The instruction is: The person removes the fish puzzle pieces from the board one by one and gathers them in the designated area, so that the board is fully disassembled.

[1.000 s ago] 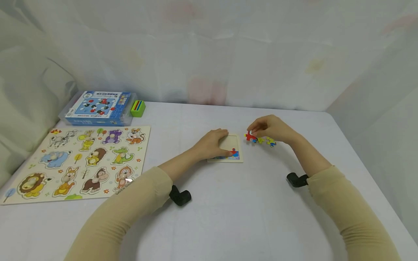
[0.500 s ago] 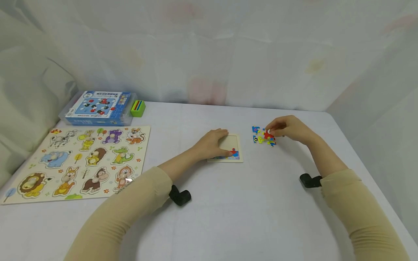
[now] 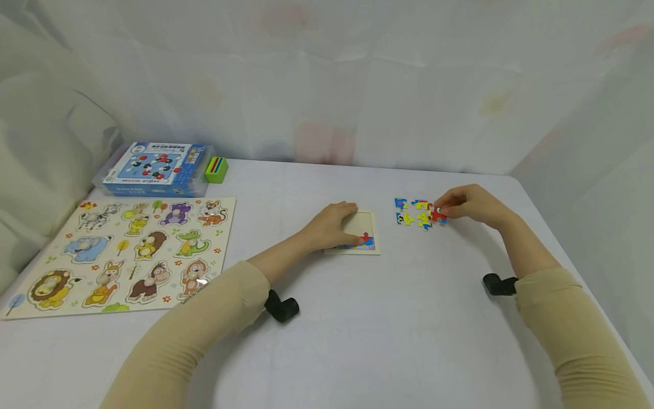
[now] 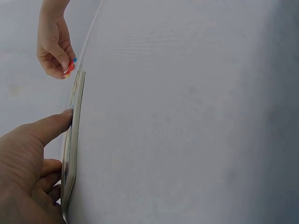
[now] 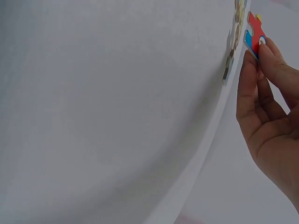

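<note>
Basically, left hand [image 3: 329,227] spread wide, thumb on jigsaw tray [image 3: 365,220], frame centre; right hand [image 3: 471,204], right of centre, pinches red jigsaw piece [image 3: 436,214] left of its fingertips, just beside loose yellow-and-blue pieces [image 3: 423,218]; tray lies farther left.

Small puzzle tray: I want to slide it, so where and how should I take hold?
Probably pinch the small puzzle tray by its near and far edges, coming from the right: it lies flat, the left hand covers its left part, and the right corners are free.
</note>
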Demonstrator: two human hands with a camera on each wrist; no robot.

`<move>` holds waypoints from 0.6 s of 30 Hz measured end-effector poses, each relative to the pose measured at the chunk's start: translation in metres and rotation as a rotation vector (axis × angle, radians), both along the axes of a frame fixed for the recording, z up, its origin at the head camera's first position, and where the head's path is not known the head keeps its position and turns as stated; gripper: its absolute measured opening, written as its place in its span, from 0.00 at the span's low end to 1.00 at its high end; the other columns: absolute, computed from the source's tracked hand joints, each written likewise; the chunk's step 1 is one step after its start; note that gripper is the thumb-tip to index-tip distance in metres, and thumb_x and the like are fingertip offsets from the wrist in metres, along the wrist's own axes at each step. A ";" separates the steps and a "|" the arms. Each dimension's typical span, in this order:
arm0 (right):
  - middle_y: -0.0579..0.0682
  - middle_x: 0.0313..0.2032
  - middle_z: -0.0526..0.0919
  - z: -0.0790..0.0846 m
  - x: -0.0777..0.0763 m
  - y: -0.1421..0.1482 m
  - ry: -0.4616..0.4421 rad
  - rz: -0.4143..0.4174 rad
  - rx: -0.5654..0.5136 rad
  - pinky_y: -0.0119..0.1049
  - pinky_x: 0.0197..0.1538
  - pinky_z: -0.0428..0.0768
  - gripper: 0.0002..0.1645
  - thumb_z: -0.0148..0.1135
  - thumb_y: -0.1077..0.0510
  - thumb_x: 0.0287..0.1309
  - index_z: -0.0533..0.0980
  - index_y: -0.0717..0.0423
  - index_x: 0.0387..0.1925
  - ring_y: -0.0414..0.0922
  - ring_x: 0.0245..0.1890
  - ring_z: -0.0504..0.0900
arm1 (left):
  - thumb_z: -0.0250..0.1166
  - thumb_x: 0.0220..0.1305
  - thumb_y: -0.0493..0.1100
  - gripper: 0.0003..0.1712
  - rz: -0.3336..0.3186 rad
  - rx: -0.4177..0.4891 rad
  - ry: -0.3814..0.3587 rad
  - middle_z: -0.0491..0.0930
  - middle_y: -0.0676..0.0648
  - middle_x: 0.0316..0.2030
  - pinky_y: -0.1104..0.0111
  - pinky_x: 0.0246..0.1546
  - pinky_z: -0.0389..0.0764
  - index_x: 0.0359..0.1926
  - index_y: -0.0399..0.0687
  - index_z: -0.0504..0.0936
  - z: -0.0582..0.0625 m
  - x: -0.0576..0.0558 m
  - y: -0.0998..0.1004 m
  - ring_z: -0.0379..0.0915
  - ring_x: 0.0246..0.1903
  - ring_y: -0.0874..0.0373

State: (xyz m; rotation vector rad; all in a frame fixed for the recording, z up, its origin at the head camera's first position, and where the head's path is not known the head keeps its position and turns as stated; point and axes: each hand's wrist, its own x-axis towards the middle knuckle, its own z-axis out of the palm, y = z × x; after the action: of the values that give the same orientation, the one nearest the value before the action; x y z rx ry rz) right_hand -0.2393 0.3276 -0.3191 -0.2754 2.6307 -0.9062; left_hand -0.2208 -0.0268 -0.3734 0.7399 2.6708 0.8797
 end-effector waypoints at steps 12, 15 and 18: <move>0.53 0.54 0.81 -0.002 -0.001 0.008 -0.066 -0.005 0.051 0.26 0.47 0.78 0.18 0.62 0.56 0.64 0.80 0.56 0.53 0.39 0.47 0.75 | 0.71 0.56 0.58 0.48 0.000 0.004 -0.001 0.63 0.45 0.74 0.56 0.76 0.60 0.72 0.43 0.65 0.000 0.000 0.000 0.55 0.76 0.48; 0.55 0.57 0.79 -0.004 -0.001 0.008 -0.080 0.000 0.048 0.25 0.46 0.79 0.17 0.61 0.57 0.64 0.80 0.57 0.53 0.39 0.47 0.74 | 0.72 0.56 0.58 0.48 0.000 0.004 0.001 0.63 0.45 0.74 0.56 0.77 0.59 0.72 0.43 0.65 0.000 0.000 0.000 0.55 0.76 0.48; 0.56 0.57 0.79 -0.004 -0.001 0.009 -0.083 0.003 0.041 0.25 0.46 0.80 0.17 0.62 0.57 0.64 0.81 0.57 0.53 0.38 0.46 0.74 | 0.72 0.56 0.58 0.48 0.000 0.005 -0.003 0.62 0.45 0.74 0.56 0.77 0.59 0.72 0.43 0.65 0.000 0.000 -0.001 0.54 0.76 0.48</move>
State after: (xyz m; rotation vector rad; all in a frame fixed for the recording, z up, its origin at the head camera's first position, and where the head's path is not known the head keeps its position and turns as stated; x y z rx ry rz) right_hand -0.2406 0.3363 -0.3233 -0.2269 2.5686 -0.8429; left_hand -0.2207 -0.0275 -0.3730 0.7388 2.6673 0.8868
